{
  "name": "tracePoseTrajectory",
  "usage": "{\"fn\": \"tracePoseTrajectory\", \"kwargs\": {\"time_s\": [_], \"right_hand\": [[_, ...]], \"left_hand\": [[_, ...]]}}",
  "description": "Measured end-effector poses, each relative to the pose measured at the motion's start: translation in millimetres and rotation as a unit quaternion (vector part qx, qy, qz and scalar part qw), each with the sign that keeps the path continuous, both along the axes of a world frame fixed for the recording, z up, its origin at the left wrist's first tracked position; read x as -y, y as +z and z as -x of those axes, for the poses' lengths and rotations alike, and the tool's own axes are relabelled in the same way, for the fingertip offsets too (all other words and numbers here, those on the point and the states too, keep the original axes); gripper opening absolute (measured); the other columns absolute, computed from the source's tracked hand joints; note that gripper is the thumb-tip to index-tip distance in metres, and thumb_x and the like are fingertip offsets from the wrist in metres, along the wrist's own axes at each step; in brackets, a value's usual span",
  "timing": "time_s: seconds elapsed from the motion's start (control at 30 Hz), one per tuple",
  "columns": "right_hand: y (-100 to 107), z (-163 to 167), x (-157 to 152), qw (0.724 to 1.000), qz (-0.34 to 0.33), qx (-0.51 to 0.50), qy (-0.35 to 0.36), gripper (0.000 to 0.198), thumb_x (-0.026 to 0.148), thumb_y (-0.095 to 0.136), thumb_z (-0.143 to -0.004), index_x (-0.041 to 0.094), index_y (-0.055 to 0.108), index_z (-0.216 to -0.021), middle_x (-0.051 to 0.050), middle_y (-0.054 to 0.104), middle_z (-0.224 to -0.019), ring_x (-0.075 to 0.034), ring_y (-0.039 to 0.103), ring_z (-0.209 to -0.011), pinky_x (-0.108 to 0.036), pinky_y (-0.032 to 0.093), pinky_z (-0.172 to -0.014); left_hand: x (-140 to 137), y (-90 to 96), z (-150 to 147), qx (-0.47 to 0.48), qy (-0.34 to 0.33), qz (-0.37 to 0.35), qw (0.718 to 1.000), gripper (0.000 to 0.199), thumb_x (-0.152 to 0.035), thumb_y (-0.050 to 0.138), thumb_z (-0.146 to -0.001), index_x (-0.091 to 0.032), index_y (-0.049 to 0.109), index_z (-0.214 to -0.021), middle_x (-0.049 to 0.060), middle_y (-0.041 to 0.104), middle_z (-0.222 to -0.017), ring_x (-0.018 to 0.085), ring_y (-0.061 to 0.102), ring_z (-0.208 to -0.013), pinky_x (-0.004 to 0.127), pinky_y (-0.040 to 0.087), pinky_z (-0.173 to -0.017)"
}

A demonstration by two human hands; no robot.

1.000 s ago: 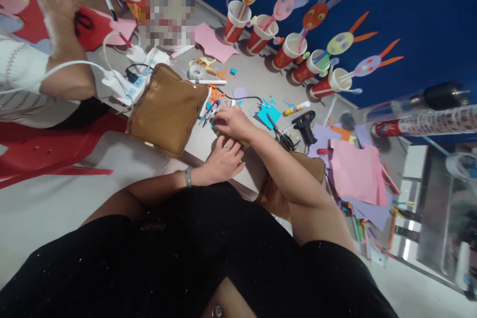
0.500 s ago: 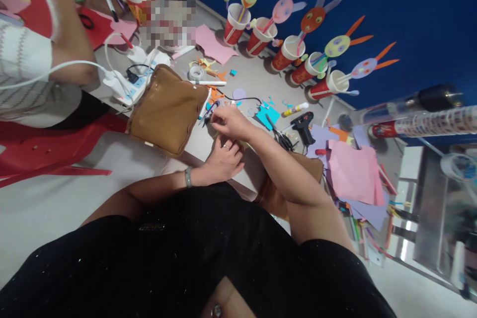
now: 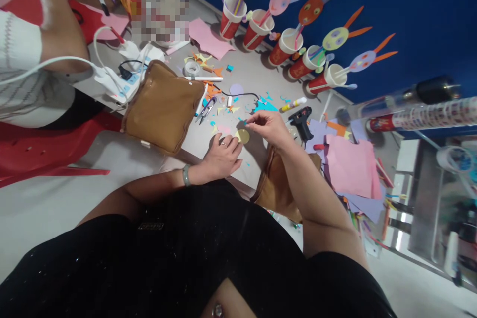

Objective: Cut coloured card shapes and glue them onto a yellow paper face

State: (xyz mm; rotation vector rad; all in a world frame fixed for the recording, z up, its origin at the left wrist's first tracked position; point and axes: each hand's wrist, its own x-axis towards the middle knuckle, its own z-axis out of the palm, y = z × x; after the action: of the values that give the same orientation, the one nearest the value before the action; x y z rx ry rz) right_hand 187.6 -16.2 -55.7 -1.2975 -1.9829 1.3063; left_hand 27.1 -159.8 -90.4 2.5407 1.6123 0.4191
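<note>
My left hand (image 3: 222, 158) lies palm down at the table's front edge, fingers spread, holding nothing. Just past its fingertips is a yellow paper circle (image 3: 243, 135). My right hand (image 3: 270, 128) hovers to the right of the circle, thumb and forefinger pinched on a tiny blue paper piece (image 3: 245, 122). Purple-handled thread snips (image 3: 207, 109) rest on the table left of both hands. Behind the right hand, blue paper scraps (image 3: 265, 104) lie among other cut bits, and a lilac paper circle (image 3: 235, 90) is farther back.
A brown cushion (image 3: 164, 107) borders the work spot on the left, another (image 3: 276, 181) on the right. A black glue gun (image 3: 302, 123) and glue stick (image 3: 293, 105) lie rightward. Red cups (image 3: 233, 20) with paper rabbits line the wall. A power strip (image 3: 128, 87) and a co-worker's arm (image 3: 59, 25) are left.
My right hand has moved right, away from the snips, which now show fully, and pinches a blue bit. It now covers the black scissors. My left hand has stayed nearly in place.
</note>
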Motion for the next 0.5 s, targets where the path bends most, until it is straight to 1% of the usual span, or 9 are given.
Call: {"fn": "tracePoseTrajectory", "kwargs": {"time_s": [0.2, 0.37, 0.5], "right_hand": [[-5, -4, 6, 0.998, 0.027, 0.036, 0.033, 0.014, 0.03, 0.071, -0.071, 0.017, 0.073, -0.076, -0.004, 0.073, -0.077, -0.016, 0.061, -0.069, -0.029, 0.049, -0.066], [-11, 2, 6, 0.998, 0.021, 0.028, 0.051, 0.017, 0.027, 0.072, -0.069, 0.018, 0.068, -0.084, -0.001, 0.069, -0.075, -0.014, 0.059, -0.066, -0.029, 0.05, -0.065], [-11, 6, 6, 0.997, 0.01, 0.042, 0.058, 0.019, 0.021, 0.07, -0.068, 0.02, 0.064, -0.086, 0.0, 0.069, -0.075, -0.015, 0.062, -0.067, -0.028, 0.051, -0.067]], "left_hand": [[0, 3.1, 0, -0.003, 0.001, 0.009, 1.0, 0.049, -0.038, 0.043, -0.101, -0.008, 0.057, -0.136, 0.018, 0.061, -0.134, 0.033, 0.053, -0.12, 0.053, 0.035, -0.103], [0, 3.5, 0, -0.008, 0.001, 0.009, 1.0, 0.047, -0.038, 0.041, -0.102, -0.009, 0.058, -0.135, 0.018, 0.061, -0.134, 0.033, 0.052, -0.12, 0.052, 0.034, -0.102], [0, 5.5, 1, -0.01, -0.002, 0.02, 1.0, 0.047, -0.038, 0.042, -0.102, -0.009, 0.057, -0.137, 0.018, 0.061, -0.131, 0.033, 0.052, -0.12, 0.051, 0.034, -0.101]]}}
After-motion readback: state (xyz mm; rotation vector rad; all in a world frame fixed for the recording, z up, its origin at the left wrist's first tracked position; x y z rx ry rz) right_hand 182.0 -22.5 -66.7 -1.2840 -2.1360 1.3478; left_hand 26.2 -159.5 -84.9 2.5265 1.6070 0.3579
